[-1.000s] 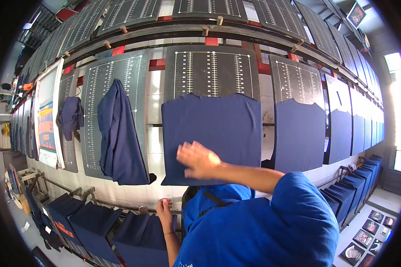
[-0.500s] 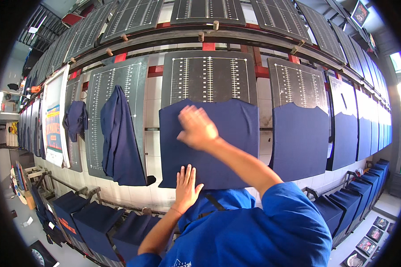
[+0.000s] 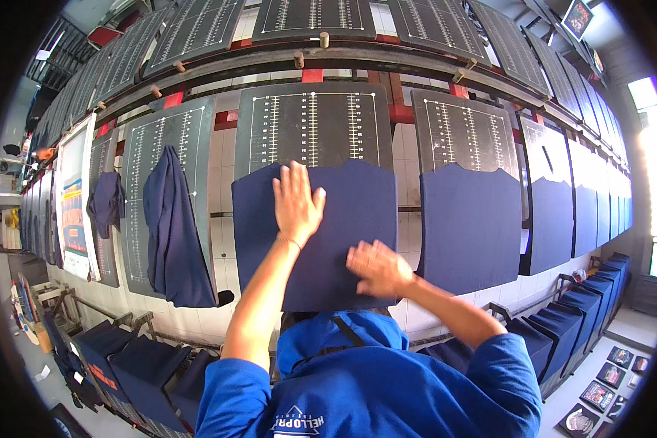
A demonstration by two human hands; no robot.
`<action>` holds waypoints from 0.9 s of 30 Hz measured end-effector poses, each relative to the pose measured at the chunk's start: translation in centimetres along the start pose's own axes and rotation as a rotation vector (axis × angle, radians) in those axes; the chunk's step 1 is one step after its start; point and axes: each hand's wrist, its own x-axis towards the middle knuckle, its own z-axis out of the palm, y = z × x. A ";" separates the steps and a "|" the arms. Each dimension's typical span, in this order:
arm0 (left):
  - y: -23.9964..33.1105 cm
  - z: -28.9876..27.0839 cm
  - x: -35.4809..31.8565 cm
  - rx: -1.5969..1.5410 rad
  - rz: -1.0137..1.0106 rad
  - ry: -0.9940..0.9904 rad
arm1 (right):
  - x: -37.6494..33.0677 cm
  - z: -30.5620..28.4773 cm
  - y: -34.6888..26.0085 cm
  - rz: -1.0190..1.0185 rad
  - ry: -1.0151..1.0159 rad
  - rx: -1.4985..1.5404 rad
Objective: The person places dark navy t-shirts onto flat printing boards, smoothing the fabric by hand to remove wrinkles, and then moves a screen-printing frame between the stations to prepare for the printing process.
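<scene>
Floor (image 3: 226,271): pale square tiles. A dark rail (image 3: 387,57) spans the room, bowed by the lens. Window (image 3: 643,96), right side: admits strong light. Adjacent wall (image 3: 622,69): grey. Framed pictures (image 3: 597,396): grouped, lower right. Single frame (image 3: 577,19): upper right.

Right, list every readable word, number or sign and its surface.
Wording left uncopied:
Worn blue shirt: white lettering.
White-framed panel: print, too blurred.
Central dark board: figures, too small.
Lower-left navy cloth: orange print, too small.
Central navy garment: none visible.
Lower-right framed pictures: too small.
</scene>
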 end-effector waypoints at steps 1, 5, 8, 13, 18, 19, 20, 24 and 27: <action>3.5 -2.8 -0.7 -0.039 0.060 -0.085 | 1.4 -1.5 3.2 0.131 0.120 -0.017; 10.2 -5.4 -12.9 -0.401 0.563 -0.287 | 9.4 -4.4 14.4 0.297 0.548 -0.069; 5.5 -8.8 -14.2 -0.396 0.487 -0.609 | 11.0 -4.7 13.8 0.379 0.615 -0.080; -8.5 -8.9 -20.5 -0.149 -0.140 -0.203 | 8.8 -2.3 -0.2 0.377 0.415 -0.021; -9.8 -9.0 -19.9 -0.267 -0.168 -0.210 | 16.2 -1.2 -11.4 0.154 0.382 -0.027; -11.2 -8.7 -19.8 -0.352 -0.136 -0.183 | 19.3 -2.6 -11.1 0.188 0.440 -0.019; -12.4 -8.6 -20.6 -0.446 -0.109 -0.173 | 21.9 -3.2 -11.1 0.225 0.479 -0.002; -21.9 -12.6 -19.6 -0.486 -0.069 0.006 | 30.8 -4.9 -8.7 0.449 0.641 -0.057; -32.4 -17.4 -20.7 -0.102 -0.418 0.248 | 33.9 -4.9 -10.1 0.574 0.727 -0.046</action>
